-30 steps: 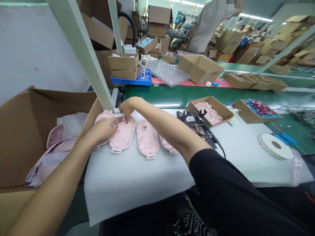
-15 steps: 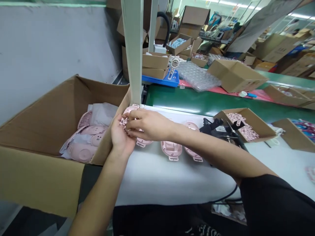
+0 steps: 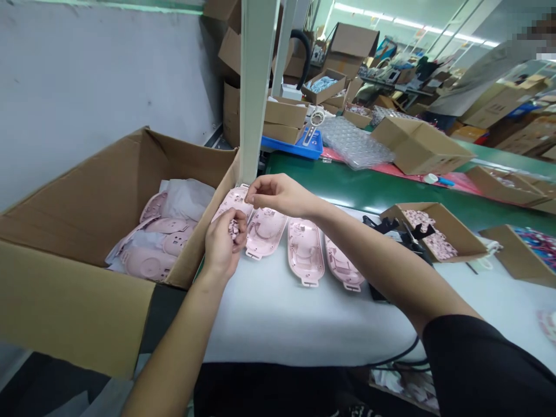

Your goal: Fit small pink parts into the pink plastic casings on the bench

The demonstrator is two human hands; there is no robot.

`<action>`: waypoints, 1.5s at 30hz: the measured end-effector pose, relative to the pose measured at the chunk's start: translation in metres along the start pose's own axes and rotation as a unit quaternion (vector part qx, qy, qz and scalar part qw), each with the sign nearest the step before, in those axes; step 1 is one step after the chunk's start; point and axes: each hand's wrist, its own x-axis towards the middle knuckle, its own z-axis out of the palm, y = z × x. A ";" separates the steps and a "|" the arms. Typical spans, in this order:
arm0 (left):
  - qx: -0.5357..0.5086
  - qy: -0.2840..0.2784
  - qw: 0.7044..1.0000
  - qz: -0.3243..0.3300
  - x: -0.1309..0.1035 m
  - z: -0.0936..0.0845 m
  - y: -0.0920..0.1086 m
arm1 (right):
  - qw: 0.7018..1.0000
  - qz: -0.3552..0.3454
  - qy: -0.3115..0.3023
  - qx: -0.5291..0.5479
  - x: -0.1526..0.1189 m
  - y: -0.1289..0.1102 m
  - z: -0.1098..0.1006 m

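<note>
Curled fingers of my left hand (image 3: 222, 242) hold a cluster of small pink plastic parts (image 3: 234, 229). Above the row of pink shells is my right hand (image 3: 278, 194), its thumb and fingertips pinched together; whatever is between them is too small to make out. Below it, a pink plastic shell (image 3: 266, 231) lies with its inner side up, and another shell (image 3: 232, 201) sits behind my left hand, against the carton. Farther right, a third shell (image 3: 306, 255) and a fourth one (image 3: 343, 266), partly under my right forearm, rest on the white tabletop (image 3: 304, 324).
A large carton (image 3: 78, 231) with pink covers (image 3: 150, 263) stands at left. A pale post (image 3: 254, 87) rises behind the shells. On the right are a black fixture (image 3: 386, 229) and a box (image 3: 471, 246) of small pink parts. Beyond runs a green conveyor (image 3: 343, 188); a person (image 3: 473, 81) stands past it.
My right hand has lifted out of my left palm and moved right and up. My left hand has closed round the small pink parts. The camera view has shifted slightly.
</note>
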 end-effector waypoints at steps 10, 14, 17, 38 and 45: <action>0.514 -0.012 0.842 0.161 0.009 -0.023 0.000 | 0.877 -0.003 -0.060 -0.477 0.065 0.034 0.021; 0.580 -0.020 0.799 0.157 0.010 -0.025 -0.004 | 0.860 0.006 -0.078 -0.504 0.079 0.048 0.031; 0.614 -0.020 0.776 0.146 0.012 -0.027 -0.002 | 0.859 0.006 -0.082 -0.506 0.082 0.056 0.033; 0.781 -0.019 0.622 0.058 0.057 -0.017 0.011 | 0.872 -0.090 -0.098 -0.472 0.091 0.079 0.017; 0.791 -0.020 0.609 0.050 0.061 -0.018 0.009 | 0.868 -0.085 -0.084 -0.483 0.088 0.082 0.013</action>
